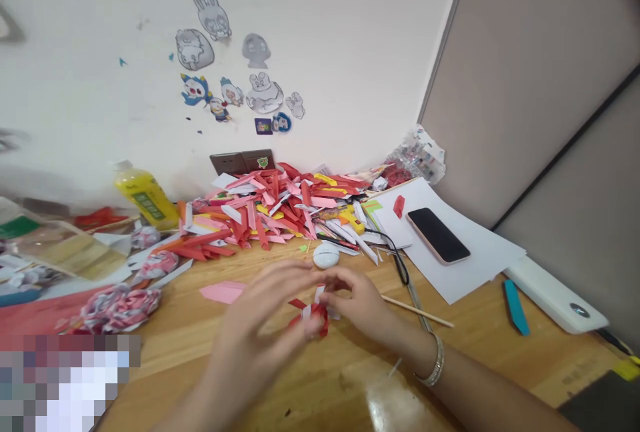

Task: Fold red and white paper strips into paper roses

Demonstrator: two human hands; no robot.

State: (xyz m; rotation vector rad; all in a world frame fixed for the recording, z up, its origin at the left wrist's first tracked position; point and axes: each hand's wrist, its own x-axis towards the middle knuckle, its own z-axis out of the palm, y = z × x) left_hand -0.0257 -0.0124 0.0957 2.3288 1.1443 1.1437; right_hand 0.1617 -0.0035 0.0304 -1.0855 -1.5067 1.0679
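Note:
Near the middle of the desk, a small red-and-white folded paper piece point(324, 315) sits between my two hands. My right hand point(363, 305) has its fingertips pinched on the piece's white upper part. Around its left side comes my left hand point(260, 312), blurred, with thumb and fingers apart. The left thumb overlaps the red part, and whether it presses on it I cannot tell. Left of that hand lies a pink folded paper strip point(223, 293). Just beyond the fingers rests a white rounded case point(326, 256). A thin wooden stick point(420, 312) lies beside my right wrist.
A heap of folded paper strips point(270, 209) lies along the wall, with a yellow glue gun point(351, 219) at its right. A phone point(439, 235) lies on white paper sheets point(450, 289). At left are a yellow bottle point(145, 195) and woven paper balls point(120, 309). A white power strip point(555, 295) lies right.

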